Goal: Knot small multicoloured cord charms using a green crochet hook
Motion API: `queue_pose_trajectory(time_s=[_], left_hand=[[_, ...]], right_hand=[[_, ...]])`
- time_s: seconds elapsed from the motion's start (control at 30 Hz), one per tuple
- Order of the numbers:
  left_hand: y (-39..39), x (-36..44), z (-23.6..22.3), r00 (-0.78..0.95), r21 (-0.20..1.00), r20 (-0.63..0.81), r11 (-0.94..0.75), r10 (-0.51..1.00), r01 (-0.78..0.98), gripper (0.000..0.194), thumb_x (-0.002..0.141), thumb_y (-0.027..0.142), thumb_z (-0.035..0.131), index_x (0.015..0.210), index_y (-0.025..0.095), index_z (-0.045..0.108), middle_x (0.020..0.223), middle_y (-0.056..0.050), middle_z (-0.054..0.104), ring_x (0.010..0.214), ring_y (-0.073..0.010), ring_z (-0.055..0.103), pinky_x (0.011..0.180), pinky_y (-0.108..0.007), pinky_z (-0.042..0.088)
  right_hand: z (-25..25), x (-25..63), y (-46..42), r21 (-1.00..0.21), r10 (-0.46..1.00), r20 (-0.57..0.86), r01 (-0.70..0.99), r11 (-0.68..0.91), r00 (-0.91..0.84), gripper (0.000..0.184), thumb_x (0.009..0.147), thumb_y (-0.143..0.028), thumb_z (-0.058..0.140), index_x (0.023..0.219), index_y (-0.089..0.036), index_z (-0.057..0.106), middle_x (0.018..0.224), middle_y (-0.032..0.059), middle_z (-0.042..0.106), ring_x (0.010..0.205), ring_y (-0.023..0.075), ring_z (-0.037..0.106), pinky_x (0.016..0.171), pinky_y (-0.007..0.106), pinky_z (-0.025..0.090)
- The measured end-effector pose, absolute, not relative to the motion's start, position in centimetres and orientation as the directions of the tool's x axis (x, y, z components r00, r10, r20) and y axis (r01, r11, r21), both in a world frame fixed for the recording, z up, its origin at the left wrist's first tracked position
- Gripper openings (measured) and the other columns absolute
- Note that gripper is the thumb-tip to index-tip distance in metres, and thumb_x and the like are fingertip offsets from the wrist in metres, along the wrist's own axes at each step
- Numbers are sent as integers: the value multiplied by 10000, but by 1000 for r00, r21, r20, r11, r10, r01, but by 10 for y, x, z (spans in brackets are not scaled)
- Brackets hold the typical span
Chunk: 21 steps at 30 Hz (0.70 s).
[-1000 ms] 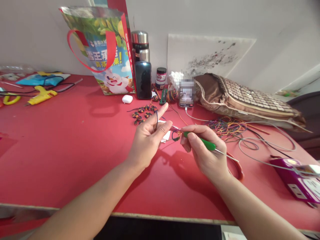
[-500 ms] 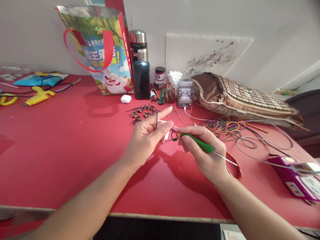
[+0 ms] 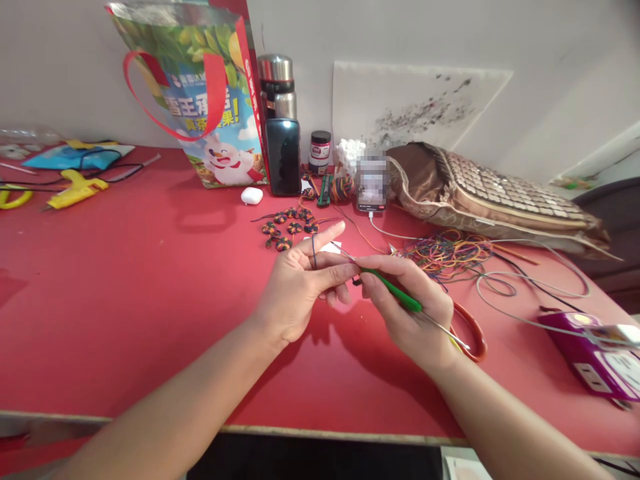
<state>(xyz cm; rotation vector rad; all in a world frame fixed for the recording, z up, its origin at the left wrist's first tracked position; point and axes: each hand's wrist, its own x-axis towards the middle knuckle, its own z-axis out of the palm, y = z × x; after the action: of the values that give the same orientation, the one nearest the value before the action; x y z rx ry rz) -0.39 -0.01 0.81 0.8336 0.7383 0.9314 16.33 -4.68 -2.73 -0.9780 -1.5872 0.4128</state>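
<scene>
My right hand [image 3: 407, 307] grips a crochet hook with a green handle [image 3: 395, 291], its metal tip pointing left to my left fingertips. My left hand [image 3: 305, 283] pinches a small crocheted piece that its fingers now hide, with thin dark yarn [image 3: 314, 241] looped over the raised index finger. Both hands hover just above the red table [image 3: 125, 280], fingertips touching. Several small multicoloured crocheted flowers [image 3: 290, 225] lie on the table just beyond my left hand.
A tangle of coloured yarn [image 3: 445, 252] and white cables [image 3: 530, 287] lie to the right. A phone [image 3: 371, 188], black phone [image 3: 283, 157], thermos [image 3: 277, 87], jar [image 3: 321, 148], gift bag [image 3: 195, 100] and cushion [image 3: 490, 197] line the wall. A yellow glue gun [image 3: 75, 189] rests far left, a purple power strip [image 3: 595, 357] far right.
My two hands have drawn together; the left fingers closed over the small piece, hiding it, and the hook's tip slid in between them. The view shifted slightly.
</scene>
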Motion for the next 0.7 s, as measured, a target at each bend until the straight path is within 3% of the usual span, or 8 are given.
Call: queue_pose_trajectory(time_s=[0.33,0.53,0.7], left_hand=[[0,-1,4,310,890,-54,187,949,-417,1118,726,196,956,1674,128,366,731,34,758,687,-131,699,737,-272,596],[-1,1,5,296,919,-17,132,955,-372,1143,763,158,918,1713,202,285,753,41,749,739,-147,701,767,-279,582],[-1,0,5,326,886,-37,181,945,-426,1190,729,101,911,1719,188,256,721,65,725,754,-134,694,784,-257,545]], right_hand=[[-28,163,-44,-791,822,568,301,533,37,248,1001,-123,654,1199,-248,734,869,-2,793,707,129,738,620,241,593],[-27,162,-46,-794,828,558,322,515,50,209,1006,-155,666,1177,-249,742,841,2,780,695,144,734,631,268,609],[-27,162,-46,-777,823,567,345,526,23,213,1001,-173,692,1192,-256,731,883,-1,777,710,127,705,671,261,597]])
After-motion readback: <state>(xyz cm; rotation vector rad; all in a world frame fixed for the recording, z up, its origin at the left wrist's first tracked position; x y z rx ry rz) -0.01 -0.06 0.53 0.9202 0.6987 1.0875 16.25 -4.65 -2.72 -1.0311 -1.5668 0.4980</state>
